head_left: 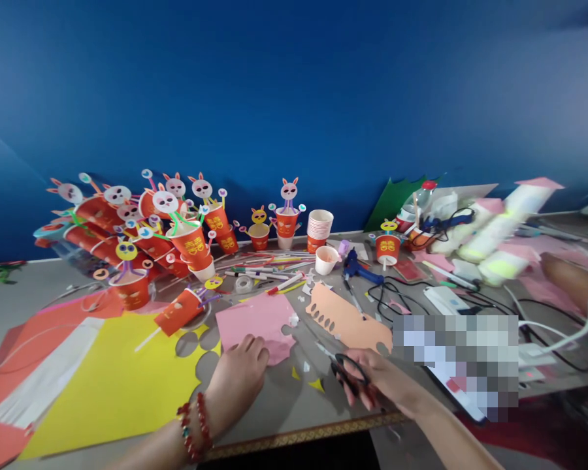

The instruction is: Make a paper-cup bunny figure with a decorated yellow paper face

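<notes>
My left hand [240, 375], with bead bracelets at the wrist, rests with curled fingers on the near edge of a sheet of pink paper [255, 320]. The fingertips are partly hidden, but they seem closed on that edge. In my right hand [372, 382] are black-handled scissors [334, 365], their blades pointing up and left toward the pink paper. Just beyond the scissors lies peach paper [343, 316] with holes cut along its edge. Small yellow scraps [316, 384] sit between the hands. Yellow paper [112, 378] with round cut-outs spreads to the left.
Red paper cups [189, 241] with paper rabbit faces crowd the back left. A stack of cups [320, 228], a blue glue gun [360, 267] and several pens [284, 284] lie mid-table. Cables, a power strip [534, 362] and paper rockets [509, 212] fill the right.
</notes>
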A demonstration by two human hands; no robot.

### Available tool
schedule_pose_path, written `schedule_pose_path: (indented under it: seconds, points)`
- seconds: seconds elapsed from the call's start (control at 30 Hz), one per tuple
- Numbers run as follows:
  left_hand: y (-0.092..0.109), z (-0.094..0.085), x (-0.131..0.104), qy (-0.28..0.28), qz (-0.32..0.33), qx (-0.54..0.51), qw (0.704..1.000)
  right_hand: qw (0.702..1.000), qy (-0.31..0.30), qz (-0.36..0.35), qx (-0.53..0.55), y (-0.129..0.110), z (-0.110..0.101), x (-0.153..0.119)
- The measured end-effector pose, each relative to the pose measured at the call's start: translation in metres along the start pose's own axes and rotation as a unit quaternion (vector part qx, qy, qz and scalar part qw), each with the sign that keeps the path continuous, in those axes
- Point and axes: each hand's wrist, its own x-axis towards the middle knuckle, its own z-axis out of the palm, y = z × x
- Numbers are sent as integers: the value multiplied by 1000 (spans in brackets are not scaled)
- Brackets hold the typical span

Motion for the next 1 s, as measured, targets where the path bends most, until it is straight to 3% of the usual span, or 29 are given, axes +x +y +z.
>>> schedule_pose_path:
  seconds: [0.17, 0.37, 0.63, 0.8, 1.0]
  points:
    - [-6, 13, -7, 77, -23, -97, 992, 999, -14, 25, -19, 11, 11, -3]
    - [-7, 24, -13, 168, -22, -177, 970, 999, -20, -3, -27, 15, 20, 0]
    - [-7, 20, -11, 215, -19, -225, 950, 999, -5, -36, -19, 18, 31, 19]
    - [-4, 21, -10, 240, -26, -192, 951, 994, 74, -84, 3, 17, 37, 34]
    - [5, 20, -10, 214, -5, -186, 959, 973, 179, -142, -28, 4, 39, 61]
